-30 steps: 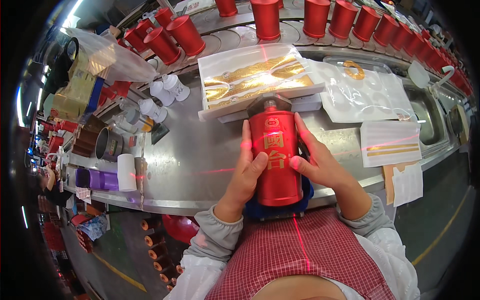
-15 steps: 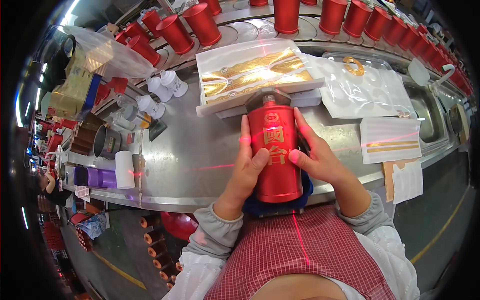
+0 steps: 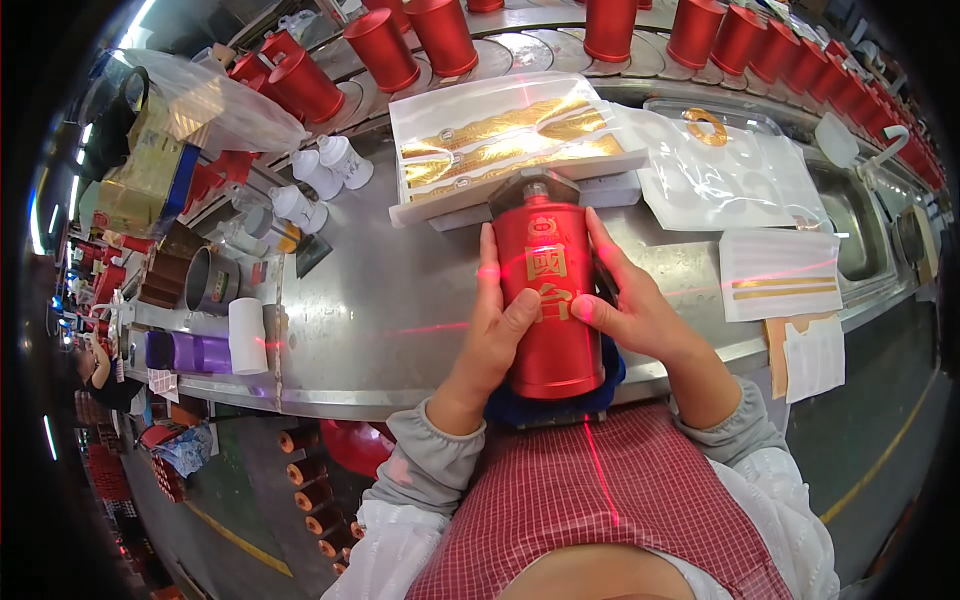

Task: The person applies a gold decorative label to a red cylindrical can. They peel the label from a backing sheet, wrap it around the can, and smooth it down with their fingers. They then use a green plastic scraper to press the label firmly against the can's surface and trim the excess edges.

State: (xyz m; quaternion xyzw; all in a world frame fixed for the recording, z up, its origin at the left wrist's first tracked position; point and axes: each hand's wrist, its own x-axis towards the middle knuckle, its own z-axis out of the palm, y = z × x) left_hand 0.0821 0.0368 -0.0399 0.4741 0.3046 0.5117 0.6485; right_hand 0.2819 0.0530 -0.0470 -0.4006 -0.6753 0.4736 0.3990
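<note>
A red cylindrical bottle [image 3: 556, 357] with gold characters on its front lies on a dark blue cloth pad [image 3: 614, 383] at the bench's near edge, its neck pointing away from me. Around its left side is my left hand [image 3: 497, 322], fingers along the edge and thumb on the front. My right hand [image 3: 637, 316] clasps the opposite side the same way, its thumb beside the lower character. Behind the bottle's neck sits a dark angular block [image 3: 563, 188]. Red laser lines cross the bottle and both hands.
Beyond the bottle lie gold label sheets [image 3: 500, 150] and a clear-backed sheet with a gold ring [image 3: 706, 128]. White bottle caps [image 3: 345, 162] and a paper roll [image 3: 247, 336] stand left. Red bottles [image 3: 445, 38] line a conveyor at the back. A sink [image 3: 858, 225] is at right.
The red bottles on the conveyor have shifted to the right. Both my hands stay on the bottle with scarcely any movement; the view has moved very slightly.
</note>
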